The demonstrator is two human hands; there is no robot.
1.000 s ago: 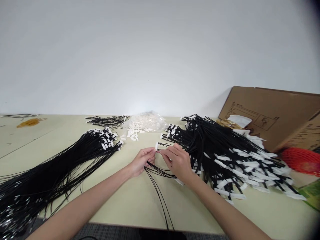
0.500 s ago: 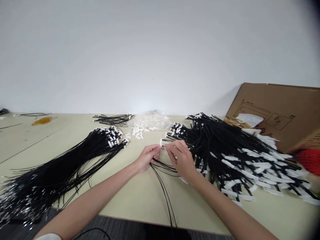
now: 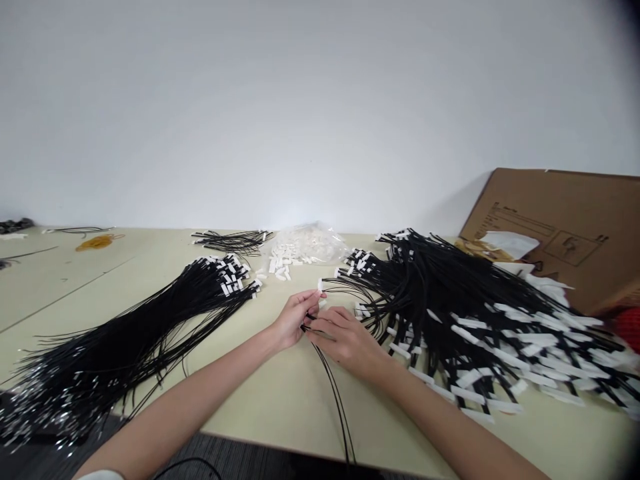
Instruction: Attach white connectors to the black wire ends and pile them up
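Inspecting the work, we find the left hand (image 3: 295,321) pinching a white connector (image 3: 321,285) over the surface (image 3: 240,407); the right hand's (image 3: 347,340) fingers appear to grip black wires (image 3: 334,387) just below it. We judge that a steady connector and wires singled out untwisted serve best. Its long axis stands roughly upright in view, wired side facing right.

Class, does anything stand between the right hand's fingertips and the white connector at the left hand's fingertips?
Yes, seen from this view: the left hand's own thumb and fingertips. They pinch the white connector, while the right hand's fingertips sit lower, at the black wires. Nothing else visible is in between.
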